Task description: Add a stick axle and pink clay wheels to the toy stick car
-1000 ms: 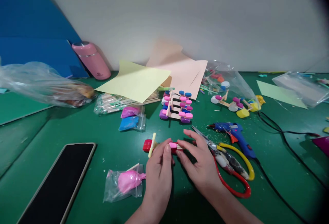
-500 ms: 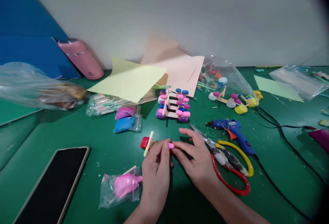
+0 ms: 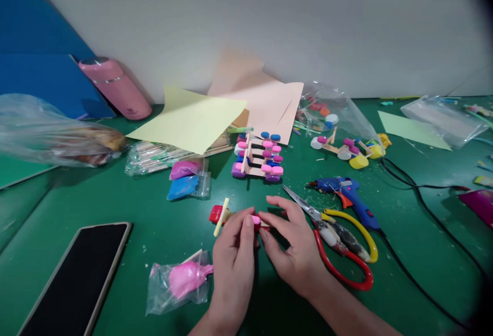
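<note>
My left hand (image 3: 235, 251) is closed, thumb and fingertips pinching a small pink clay piece (image 3: 256, 220) against a wooden craft-stick model, mostly hidden by the hand. Past its fingers, a red block-like end (image 3: 216, 213) of the model shows with a pale yellow stick (image 3: 221, 217) across it. More red appears on the other side, by my right hand (image 3: 290, 241). The right thumb and index finger are parted around that end, the other fingers spread. A bag of pink clay (image 3: 187, 279) lies left of my left hand. Large scissors (image 3: 339, 238) lie beside my right hand.
Stick models with coloured clay pieces (image 3: 258, 157) stand ahead. A blue glue gun (image 3: 344, 192) with a trailing cord lies right. A phone (image 3: 77, 277) lies left. Behind are bagged sticks (image 3: 173, 159), yellow paper (image 3: 188, 117) and a pink bottle (image 3: 117, 89).
My right thumb and index finger have come off the pink clay piece and moved apart, revealing the red end between them. My left hand keeps its pinch. The view has shifted slightly.
</note>
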Action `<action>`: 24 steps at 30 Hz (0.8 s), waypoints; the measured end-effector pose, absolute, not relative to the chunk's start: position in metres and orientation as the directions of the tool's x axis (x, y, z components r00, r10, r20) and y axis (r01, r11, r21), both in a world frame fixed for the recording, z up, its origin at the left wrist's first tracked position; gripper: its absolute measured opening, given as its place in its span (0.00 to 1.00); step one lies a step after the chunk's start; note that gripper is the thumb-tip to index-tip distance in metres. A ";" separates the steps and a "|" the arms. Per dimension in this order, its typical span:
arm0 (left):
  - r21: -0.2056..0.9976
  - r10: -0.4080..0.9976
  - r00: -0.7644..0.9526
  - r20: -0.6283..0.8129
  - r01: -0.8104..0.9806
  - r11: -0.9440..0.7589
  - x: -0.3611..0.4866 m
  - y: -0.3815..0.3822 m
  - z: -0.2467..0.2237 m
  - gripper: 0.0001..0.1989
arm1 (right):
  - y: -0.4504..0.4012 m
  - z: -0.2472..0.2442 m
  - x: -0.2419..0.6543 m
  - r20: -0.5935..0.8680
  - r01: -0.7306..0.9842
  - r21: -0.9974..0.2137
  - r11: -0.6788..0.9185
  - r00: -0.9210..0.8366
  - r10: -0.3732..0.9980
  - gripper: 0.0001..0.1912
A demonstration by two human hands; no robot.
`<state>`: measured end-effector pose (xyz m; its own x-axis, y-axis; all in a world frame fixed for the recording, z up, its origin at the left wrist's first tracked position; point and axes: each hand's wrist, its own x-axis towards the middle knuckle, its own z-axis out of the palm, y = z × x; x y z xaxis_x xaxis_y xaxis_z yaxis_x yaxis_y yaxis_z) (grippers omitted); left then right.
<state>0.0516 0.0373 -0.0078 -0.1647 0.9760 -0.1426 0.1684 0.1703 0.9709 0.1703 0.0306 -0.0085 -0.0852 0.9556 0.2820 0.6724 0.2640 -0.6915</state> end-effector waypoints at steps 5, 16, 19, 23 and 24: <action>0.973 0.970 -0.198 -0.138 0.155 0.170 0.054 0.033 -0.011 0.19 | 0.026 -0.008 0.173 0.294 0.686 -0.680 0.258 -0.068 0.953 0.14; 0.900 0.984 -0.156 0.087 0.437 -0.010 0.054 0.036 -0.020 0.14 | 0.025 -0.016 0.176 0.201 0.558 -0.810 0.182 -0.028 0.979 0.15; 0.901 0.986 -0.139 0.095 0.433 -0.026 0.050 0.035 -0.021 0.14 | 0.023 -0.013 0.176 0.168 0.516 -0.843 0.153 -0.018 0.986 0.15; 0.909 0.988 -0.128 0.088 0.417 -0.027 0.047 0.033 -0.018 0.14 | 0.019 -0.009 0.176 0.109 0.495 -0.863 0.101 -0.012 0.994 0.15; 0.912 0.988 -0.124 0.087 0.409 -0.029 0.046 0.033 -0.016 0.13 | 0.018 -0.009 0.176 0.095 0.498 -0.863 0.087 -0.009 0.995 0.15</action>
<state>0.0456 0.0328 -0.0165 -0.1239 0.9885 0.0871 0.4091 -0.0291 0.9120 0.1758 0.0185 -0.0086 -0.0088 0.9954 0.0950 0.4981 0.0867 -0.8627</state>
